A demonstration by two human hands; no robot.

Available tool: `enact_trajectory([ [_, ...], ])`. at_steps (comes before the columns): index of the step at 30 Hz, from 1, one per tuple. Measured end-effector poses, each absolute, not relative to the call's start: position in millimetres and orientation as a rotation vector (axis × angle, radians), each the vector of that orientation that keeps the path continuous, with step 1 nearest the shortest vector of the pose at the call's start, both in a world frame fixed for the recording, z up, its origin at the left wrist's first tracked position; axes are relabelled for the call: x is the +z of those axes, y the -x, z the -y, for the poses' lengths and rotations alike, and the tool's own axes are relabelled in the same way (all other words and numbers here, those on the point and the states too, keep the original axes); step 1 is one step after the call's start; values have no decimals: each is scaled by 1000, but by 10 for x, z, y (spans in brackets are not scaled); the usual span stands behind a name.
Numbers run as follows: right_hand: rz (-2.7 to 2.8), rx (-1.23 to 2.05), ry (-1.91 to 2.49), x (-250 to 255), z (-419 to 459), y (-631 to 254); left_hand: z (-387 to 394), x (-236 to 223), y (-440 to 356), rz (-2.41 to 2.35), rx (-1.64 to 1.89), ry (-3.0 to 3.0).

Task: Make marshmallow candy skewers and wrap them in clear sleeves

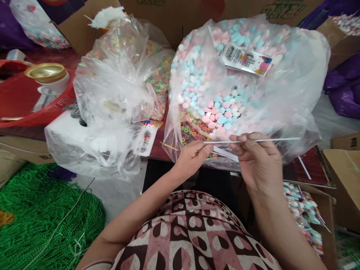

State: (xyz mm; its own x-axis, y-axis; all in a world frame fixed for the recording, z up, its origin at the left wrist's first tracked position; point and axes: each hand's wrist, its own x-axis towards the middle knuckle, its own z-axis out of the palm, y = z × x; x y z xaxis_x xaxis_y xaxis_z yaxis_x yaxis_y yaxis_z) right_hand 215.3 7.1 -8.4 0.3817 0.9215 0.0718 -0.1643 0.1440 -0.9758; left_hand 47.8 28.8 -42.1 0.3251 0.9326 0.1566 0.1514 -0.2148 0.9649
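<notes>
A thin white stick (pixel 281 140) runs level between my two hands. Its left end is pinched in the fingers of my left hand (pixel 192 155). My right hand (pixel 260 159) grips the same stick further along, and its right end sticks out past the fingers. Below it, several more white sticks (pixel 226 153) slant from near my left fingertips to my right hand; I cannot tell which hand holds them. Just beyond the hands lies a large clear bag of pink, blue and white candies (pixel 222 108). Colourful ring candies (pixel 194 125) show at its near left corner.
Crumpled clear bags (pixel 104 97) cover the table's left side, near a red basket (pixel 60 101) with a gold bowl (pixel 46 72). Printed packets (pixel 247 60) lie on the candy bag. A loose stick (pixel 304 167) rests at right, above a box of wrapped candies (pixel 305 213).
</notes>
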Motion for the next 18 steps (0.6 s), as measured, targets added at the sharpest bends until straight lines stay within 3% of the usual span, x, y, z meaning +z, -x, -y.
enact_trajectory([
  [3,835,1015,1094,-236,34,-2027,-283,-412,-494,-882,1052,-1120],
  [6,1114,881,1131,-365,179,-1983,-302,-408,-503,-808,1092,-789],
  [11,1548,706,1278,-427,273,-2061,-324,-348,-470,-775,1119,-735],
  [18,1263,1380,1246,-342,196,-2080,-299,-396,-470,-788,1081,-863],
])
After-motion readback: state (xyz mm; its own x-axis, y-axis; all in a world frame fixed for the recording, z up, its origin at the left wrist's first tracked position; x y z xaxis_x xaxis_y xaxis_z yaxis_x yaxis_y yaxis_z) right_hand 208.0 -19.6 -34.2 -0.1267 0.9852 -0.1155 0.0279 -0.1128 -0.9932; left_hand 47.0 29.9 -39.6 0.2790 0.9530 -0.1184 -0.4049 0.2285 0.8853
